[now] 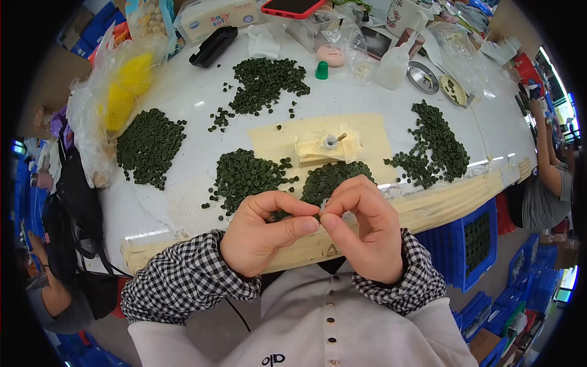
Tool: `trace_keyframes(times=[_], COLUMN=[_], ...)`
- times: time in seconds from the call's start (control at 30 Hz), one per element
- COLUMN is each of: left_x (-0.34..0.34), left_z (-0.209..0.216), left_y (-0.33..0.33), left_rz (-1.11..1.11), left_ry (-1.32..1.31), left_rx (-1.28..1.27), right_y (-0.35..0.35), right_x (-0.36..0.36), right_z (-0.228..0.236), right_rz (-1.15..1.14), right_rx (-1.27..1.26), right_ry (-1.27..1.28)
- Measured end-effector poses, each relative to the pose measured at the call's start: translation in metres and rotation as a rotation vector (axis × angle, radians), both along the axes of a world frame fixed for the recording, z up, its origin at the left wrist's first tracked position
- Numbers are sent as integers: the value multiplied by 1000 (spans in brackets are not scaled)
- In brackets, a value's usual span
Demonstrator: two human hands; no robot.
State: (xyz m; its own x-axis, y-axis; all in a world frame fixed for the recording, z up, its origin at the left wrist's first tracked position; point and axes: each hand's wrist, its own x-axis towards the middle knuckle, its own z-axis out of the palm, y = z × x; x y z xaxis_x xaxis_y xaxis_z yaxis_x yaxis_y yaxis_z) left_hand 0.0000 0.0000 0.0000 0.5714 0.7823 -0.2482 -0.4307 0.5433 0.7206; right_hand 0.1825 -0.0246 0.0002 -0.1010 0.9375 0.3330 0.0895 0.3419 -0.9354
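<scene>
The view comes from the left one of two fisheye cameras worn on the person's head, looking steeply down past the chest, so that the shirt (373,333) fills the bottom and the checked sleeves (189,275) enter from below. It faces forward across the white table (199,119), close enough for the left hand (260,232) and right hand (370,235) to sit near the middle, with a phone (292,5) at the top rim. The wide lens bows the table's near edge, reaches a blue crate (445,248) at lower right, and fades to black in the corners.
</scene>
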Motion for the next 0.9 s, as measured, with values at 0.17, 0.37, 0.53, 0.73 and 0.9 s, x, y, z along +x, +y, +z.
trace_keyframes(times=[0.17,0.37,0.53,0.73,0.9], left_x=[4,3,3,1,2], left_z=[0,-1,3,7,8], left_y=[-3,-2,-2,-1,-1], left_rz=[46,21,21,14,12], left_ry=[36,120,98,81,76], left_rx=[31,11,-10,-20,64], right_y=[-1,-2,-5,-4,-4], right_x=[-4,-3,-3,-2,-1], right_z=[-2,-1,-4,-3,-2], right_rz=[-27,55,169,229,247], right_rx=[24,-65,-189,-301,-361], right_ry=[20,102,273,338,362])
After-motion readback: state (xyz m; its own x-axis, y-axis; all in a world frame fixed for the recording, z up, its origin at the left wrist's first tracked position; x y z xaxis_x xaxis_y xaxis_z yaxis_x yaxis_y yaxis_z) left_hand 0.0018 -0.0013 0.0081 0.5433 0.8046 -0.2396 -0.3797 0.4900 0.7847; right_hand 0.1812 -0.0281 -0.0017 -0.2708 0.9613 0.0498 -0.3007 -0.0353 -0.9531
